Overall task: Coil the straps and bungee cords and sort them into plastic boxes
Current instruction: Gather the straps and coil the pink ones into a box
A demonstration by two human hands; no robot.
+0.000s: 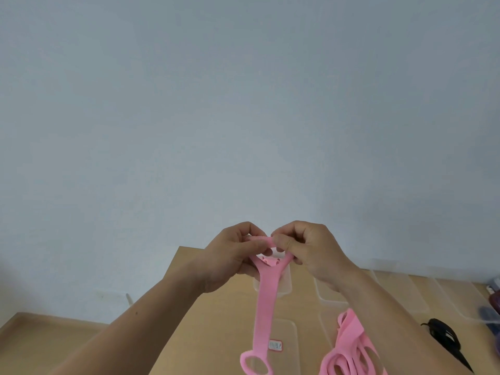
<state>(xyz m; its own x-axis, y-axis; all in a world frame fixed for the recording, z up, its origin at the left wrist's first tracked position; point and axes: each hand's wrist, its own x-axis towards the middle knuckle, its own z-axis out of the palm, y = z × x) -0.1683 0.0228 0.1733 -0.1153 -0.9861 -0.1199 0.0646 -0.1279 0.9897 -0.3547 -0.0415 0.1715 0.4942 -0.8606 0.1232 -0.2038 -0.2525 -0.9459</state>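
Pale blue-grey wall takes up most of our head view, matte and plain, with a light wooden table coming in underneath, smooth top and a soft grain.

We're holding the pink strap up in front of us, over the table. Our left hand and right hand are close together, fingers of both curled in and pinching the strap's top edge between thumb and fingertips. It's a flat, rubbery-looking band: it forks into a Y just below our hands, then hangs straight down as one wide ribbon and ends in an oval ring.

Behind the hanging part sits a clear plastic box, rounded corners, with a small white label. To the right, a loose heap of pink straps, same flat bands and rings, lies tangled in loops. More clear boxes line the far right side, and a thin black thing lies near the table edge; we can't tell what it is.
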